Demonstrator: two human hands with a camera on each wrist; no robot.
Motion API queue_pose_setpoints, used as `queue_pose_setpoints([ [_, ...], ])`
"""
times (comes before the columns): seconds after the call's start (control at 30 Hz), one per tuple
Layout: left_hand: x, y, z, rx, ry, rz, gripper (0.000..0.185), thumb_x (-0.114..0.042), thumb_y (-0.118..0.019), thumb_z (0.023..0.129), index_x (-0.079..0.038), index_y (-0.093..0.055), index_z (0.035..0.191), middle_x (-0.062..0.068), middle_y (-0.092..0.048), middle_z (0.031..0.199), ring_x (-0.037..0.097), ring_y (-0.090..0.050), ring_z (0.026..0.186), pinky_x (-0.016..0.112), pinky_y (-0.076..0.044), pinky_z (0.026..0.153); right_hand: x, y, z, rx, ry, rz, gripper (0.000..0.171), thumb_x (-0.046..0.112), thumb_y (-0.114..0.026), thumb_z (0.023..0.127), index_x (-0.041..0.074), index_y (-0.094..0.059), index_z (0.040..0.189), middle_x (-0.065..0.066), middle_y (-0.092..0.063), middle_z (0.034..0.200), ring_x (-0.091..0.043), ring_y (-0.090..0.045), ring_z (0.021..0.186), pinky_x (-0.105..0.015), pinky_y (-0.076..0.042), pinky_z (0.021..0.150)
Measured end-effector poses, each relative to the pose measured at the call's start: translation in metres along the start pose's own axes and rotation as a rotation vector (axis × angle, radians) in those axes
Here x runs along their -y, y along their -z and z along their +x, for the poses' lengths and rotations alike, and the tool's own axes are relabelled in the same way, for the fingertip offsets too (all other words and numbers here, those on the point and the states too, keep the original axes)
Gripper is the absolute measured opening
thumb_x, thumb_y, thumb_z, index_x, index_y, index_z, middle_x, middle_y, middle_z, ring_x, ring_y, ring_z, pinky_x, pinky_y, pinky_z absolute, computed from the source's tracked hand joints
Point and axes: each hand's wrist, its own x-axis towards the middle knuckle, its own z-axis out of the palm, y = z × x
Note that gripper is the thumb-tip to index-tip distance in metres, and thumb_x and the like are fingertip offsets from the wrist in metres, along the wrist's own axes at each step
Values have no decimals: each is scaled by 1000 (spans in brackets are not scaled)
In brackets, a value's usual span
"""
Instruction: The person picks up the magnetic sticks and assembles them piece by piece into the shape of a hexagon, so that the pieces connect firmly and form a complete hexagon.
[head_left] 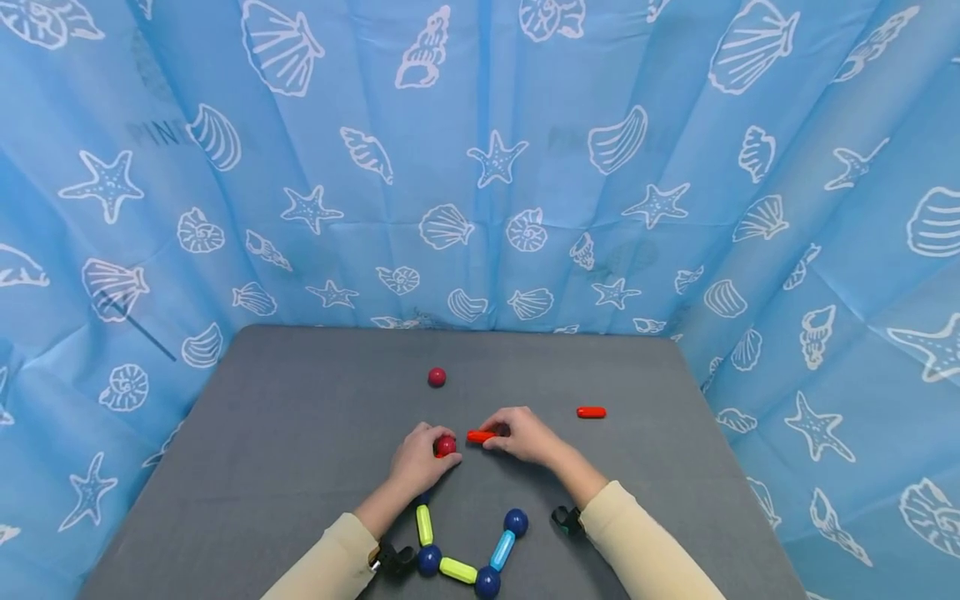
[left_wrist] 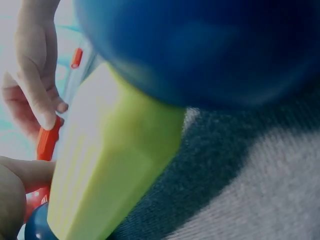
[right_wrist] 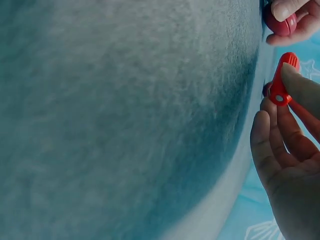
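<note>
My left hand (head_left: 418, 460) grips a dark red ball (head_left: 446, 445) between fingers and thumb. A bit of bright red shows under that ball, mostly hidden by the hand. To its right, my right hand (head_left: 525, 435) pinches a red rod (head_left: 480, 436), one end pointing toward the ball with a small gap between. In the right wrist view a pale metal-looking spot marks the near end of the red rod (right_wrist: 284, 80). Beside the left wrist runs a chain of navy balls (head_left: 429, 560), yellow-green rods (head_left: 458, 570) and a light blue rod (head_left: 502, 551); its upper left end is partly covered by the hand.
Another dark red ball (head_left: 437, 377) lies farther back on the grey table (head_left: 315, 400). One more red rod (head_left: 592, 412) lies to the right of the right hand. A blue curtain (head_left: 480, 250) with white shell prints hangs behind the table and along its sides.
</note>
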Motion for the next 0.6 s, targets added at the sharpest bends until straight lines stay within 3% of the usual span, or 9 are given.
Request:
queue_pose_setpoints([
  [0.3, -4, 1, 3, 19, -15, 17, 35, -27, -87, 78, -18, -74, 110, 3, -59, 98, 20, -58, 87, 41, -51, 76, 3, -4, 13, 101, 12, 37, 19, 22, -78, 90, 15, -77, 107, 5, -72, 95, -9, -60, 83, -31, -51, 78],
  [0.6, -4, -1, 6, -34, -95, 45, 30, -28, -88, 77, -20, -77, 103, 0, -65, 97, 17, -50, 87, 36, -43, 75, 6, -7, 19, 145, -1, 55, 18, 21, -78, 90, 16, -77, 107, 6, -72, 95, -7, -60, 81, -27, -51, 78],
])
